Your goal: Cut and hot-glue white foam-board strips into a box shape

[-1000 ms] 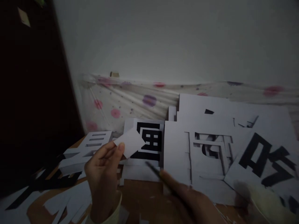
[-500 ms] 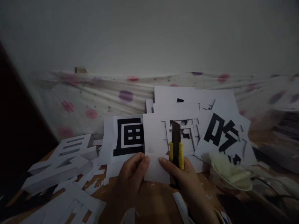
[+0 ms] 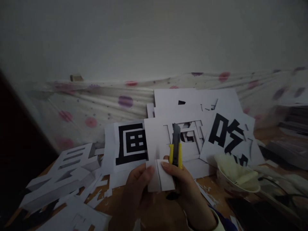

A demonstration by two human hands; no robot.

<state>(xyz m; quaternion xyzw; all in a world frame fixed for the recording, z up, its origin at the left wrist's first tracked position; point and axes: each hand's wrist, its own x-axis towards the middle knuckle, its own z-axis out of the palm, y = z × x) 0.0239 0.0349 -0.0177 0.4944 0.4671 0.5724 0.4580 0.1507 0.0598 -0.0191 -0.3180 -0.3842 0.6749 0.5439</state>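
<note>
In front of me I hold a small white piece of card (image 3: 167, 182), with a dark line or fold running down its middle. My left hand (image 3: 139, 181) is closed on its left part, thumb on the front face. The thumb of my right hand (image 3: 184, 184) presses on the card's right part. That same hand also grips a yellow-and-black utility knife (image 3: 176, 150), its dark blade pointing up. Behind the card leans a white sheet (image 3: 156, 138) with a cut-out character. Left of that is a sheet with a printed black character (image 3: 131, 142); another printed sheet (image 3: 220, 131) leans to the right.
Cut white boards (image 3: 69, 170) and scraps pile up at the left of the brown table (image 3: 163, 218). A bowl (image 3: 237, 183) with pale crumpled material stands at the right, near dark cables. Spotted plastic sheeting (image 3: 103, 109) covers the lower wall behind.
The card between my hands has tilted and now shows a dark line down its middle. The knife has shifted slightly left with my right hand, and the view has moved a little.
</note>
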